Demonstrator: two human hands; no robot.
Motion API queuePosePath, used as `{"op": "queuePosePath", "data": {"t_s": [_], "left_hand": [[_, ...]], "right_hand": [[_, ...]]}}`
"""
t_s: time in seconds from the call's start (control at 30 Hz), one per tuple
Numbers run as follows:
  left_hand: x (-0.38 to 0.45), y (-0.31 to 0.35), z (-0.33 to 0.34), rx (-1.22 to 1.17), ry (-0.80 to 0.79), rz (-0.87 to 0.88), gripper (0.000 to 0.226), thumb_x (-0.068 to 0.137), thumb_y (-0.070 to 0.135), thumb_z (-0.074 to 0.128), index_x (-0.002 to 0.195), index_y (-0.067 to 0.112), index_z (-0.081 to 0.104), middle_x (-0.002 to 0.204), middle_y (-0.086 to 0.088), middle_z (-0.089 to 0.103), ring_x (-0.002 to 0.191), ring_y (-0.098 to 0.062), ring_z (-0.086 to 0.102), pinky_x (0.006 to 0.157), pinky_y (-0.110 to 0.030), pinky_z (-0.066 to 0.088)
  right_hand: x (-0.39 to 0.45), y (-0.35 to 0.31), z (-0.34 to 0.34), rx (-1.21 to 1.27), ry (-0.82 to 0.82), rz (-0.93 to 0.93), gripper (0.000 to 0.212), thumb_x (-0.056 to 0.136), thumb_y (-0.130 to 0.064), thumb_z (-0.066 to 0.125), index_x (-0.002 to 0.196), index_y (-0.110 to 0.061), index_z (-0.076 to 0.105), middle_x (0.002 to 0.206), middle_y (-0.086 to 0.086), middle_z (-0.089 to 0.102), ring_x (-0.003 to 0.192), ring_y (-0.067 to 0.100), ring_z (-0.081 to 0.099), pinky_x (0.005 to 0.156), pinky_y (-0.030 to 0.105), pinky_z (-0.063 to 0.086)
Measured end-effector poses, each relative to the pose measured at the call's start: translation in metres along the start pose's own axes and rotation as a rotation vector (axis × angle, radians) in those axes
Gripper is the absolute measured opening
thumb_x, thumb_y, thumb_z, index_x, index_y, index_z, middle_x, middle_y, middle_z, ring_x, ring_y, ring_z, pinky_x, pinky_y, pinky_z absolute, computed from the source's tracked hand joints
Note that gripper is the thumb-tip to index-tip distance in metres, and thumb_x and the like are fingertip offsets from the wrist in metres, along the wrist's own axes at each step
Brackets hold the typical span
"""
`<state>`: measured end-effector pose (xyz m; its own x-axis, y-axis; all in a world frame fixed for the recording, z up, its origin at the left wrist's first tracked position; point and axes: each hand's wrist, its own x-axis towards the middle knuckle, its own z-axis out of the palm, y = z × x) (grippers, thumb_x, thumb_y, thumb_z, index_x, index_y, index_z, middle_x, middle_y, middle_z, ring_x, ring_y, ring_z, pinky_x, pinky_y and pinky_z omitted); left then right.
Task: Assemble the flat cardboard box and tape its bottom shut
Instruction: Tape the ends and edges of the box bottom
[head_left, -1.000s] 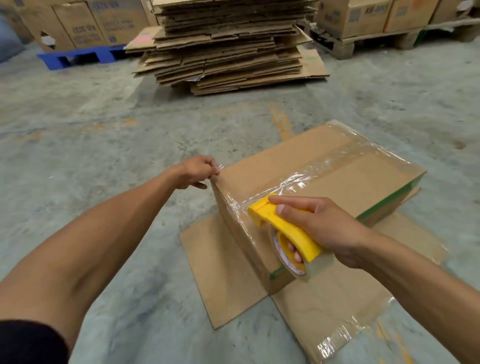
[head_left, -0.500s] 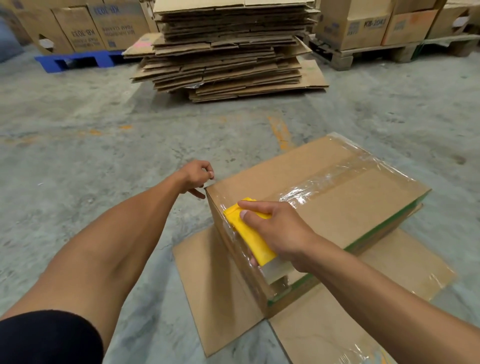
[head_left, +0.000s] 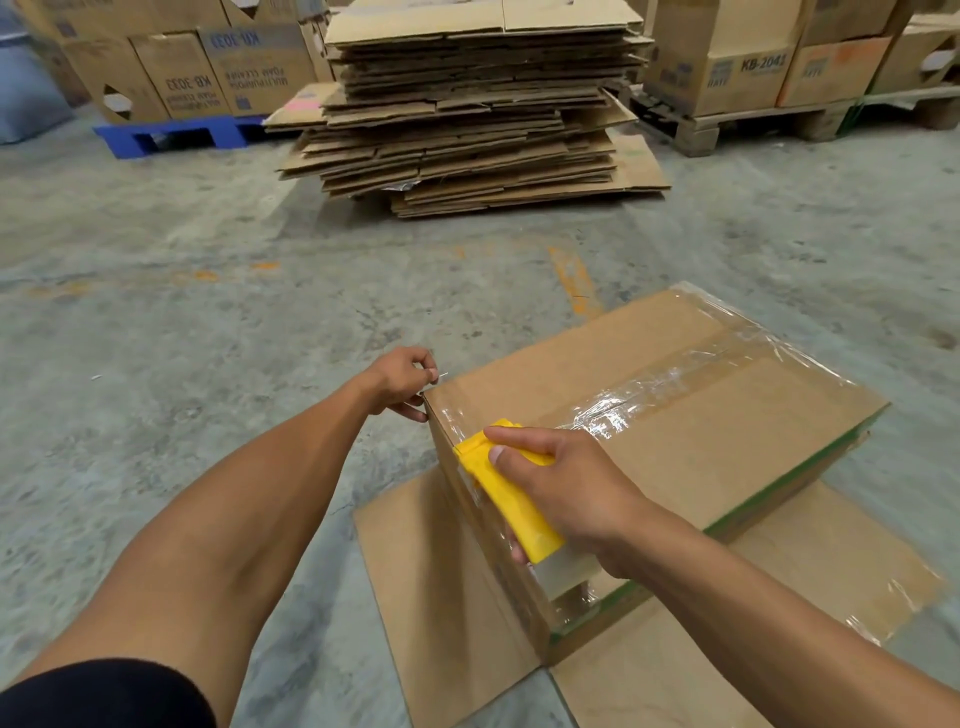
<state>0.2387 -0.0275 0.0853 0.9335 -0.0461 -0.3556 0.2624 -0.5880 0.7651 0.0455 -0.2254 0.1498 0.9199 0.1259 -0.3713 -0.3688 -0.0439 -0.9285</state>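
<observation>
The box (head_left: 675, 431) stands on the floor (head_left: 208, 338) just ahead and to my right, taped bottom facing up. A clear tape strip (head_left: 670, 387) runs along its centre seam, from the far right edge toward the near left edge. My right hand (head_left: 566, 488) is clamped on the yellow dispenser (head_left: 511, 491), pressed at that near edge where the seam turns down the side. My left hand (head_left: 402, 379), well apart from the right, pinches something thin at the box's near left corner; I cannot tell what. The right hand is nearer the seam, so I judge the next pull goes down the side.
</observation>
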Motion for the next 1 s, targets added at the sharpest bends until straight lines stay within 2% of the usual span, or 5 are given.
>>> {"op": "queuePosePath", "data": {"t_s": [0.4,0.57,0.63,0.73,1.0], "left_hand": [[-0.002,-0.015,0.001,-0.242,-0.15,-0.247,0.015,0.091,0.01,0.052,0.096,0.02,0.061,0.092,-0.004,0.049,0.06,-0.014,0.038,0.078,-0.052,0.059],[0.001,-0.025,-0.001,-0.27,-0.108,-0.293,0.064,0.092,0.028,0.06,0.147,0.04,0.031,0.125,-0.01,0.051,0.089,-0.024,0.059,0.07,-0.044,0.059],[0.004,-0.038,0.005,-0.26,0.069,-0.198,0.062,0.097,0.037,0.053,0.152,0.038,0.024,0.132,-0.005,0.053,0.105,-0.027,0.059,0.078,-0.041,0.053],[0.003,-0.049,0.012,-0.324,0.353,0.083,0.045,0.102,0.038,0.037,0.144,0.025,0.046,0.134,-0.003,0.06,0.125,-0.021,0.054,0.108,-0.039,0.04],[-0.028,-0.034,0.018,-0.498,0.052,0.219,0.065,0.101,0.055,0.019,0.128,0.017,0.063,0.112,-0.004,0.073,0.106,-0.012,0.066,0.09,-0.03,0.048]], "right_hand": [[0.001,0.001,-0.005,-0.02,-0.032,0.019,0.025,0.094,-0.027,0.065,0.119,-0.03,0.071,0.102,-0.001,0.051,0.04,0.027,0.06,0.045,0.031,0.052],[0.0,-0.002,-0.003,-0.042,-0.04,0.027,0.026,0.095,-0.025,0.065,0.12,-0.028,0.07,0.09,-0.007,0.05,0.038,0.026,0.059,0.042,0.029,0.05],[-0.001,-0.002,-0.002,-0.055,-0.038,0.031,0.025,0.095,-0.026,0.065,0.119,-0.029,0.07,0.09,-0.007,0.051,0.039,0.03,0.059,0.044,0.03,0.051],[-0.001,-0.002,-0.003,-0.061,-0.037,0.027,0.025,0.095,-0.025,0.064,0.118,-0.03,0.07,0.091,-0.006,0.051,0.041,0.031,0.059,0.046,0.033,0.051],[-0.001,-0.002,-0.002,-0.074,-0.046,0.027,0.025,0.096,-0.025,0.063,0.12,-0.028,0.07,0.088,-0.005,0.051,0.039,0.031,0.058,0.044,0.032,0.051]]}}
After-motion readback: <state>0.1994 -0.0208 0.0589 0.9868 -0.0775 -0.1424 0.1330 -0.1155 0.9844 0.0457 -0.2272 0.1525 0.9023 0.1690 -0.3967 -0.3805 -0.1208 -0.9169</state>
